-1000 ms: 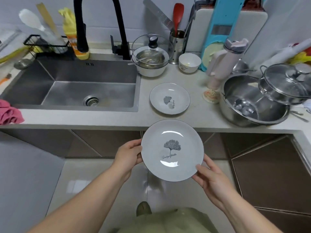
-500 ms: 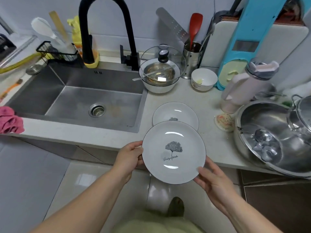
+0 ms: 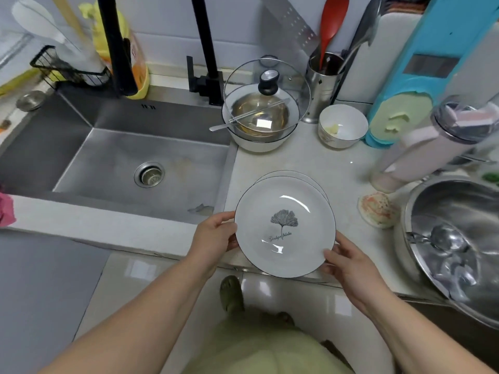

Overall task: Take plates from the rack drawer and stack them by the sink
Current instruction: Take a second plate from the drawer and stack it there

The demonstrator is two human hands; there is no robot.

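I hold a white plate with a grey leaf print [image 3: 285, 225] by its rim, just above the counter's front edge. My left hand [image 3: 213, 238] grips its left side and my right hand [image 3: 347, 261] its lower right side. Behind and beneath it, a second white plate [image 3: 310, 179] lies on the counter right of the sink [image 3: 129, 163], almost wholly covered; only its far rim shows. The rack drawer is out of view.
Behind the plates stand a white bowl with a glass lid [image 3: 262, 114], a small white bowl [image 3: 342, 126] and a utensil holder [image 3: 322, 82]. A big steel basin [image 3: 456, 247], a pink bottle [image 3: 421, 155] and a shell [image 3: 376, 210] crowd the right. A black faucet [image 3: 208, 49] rises behind the sink.
Both hands have carried the held plate forward from in front of the cabinet to over the counter, where it now covers most of the plate lying there.
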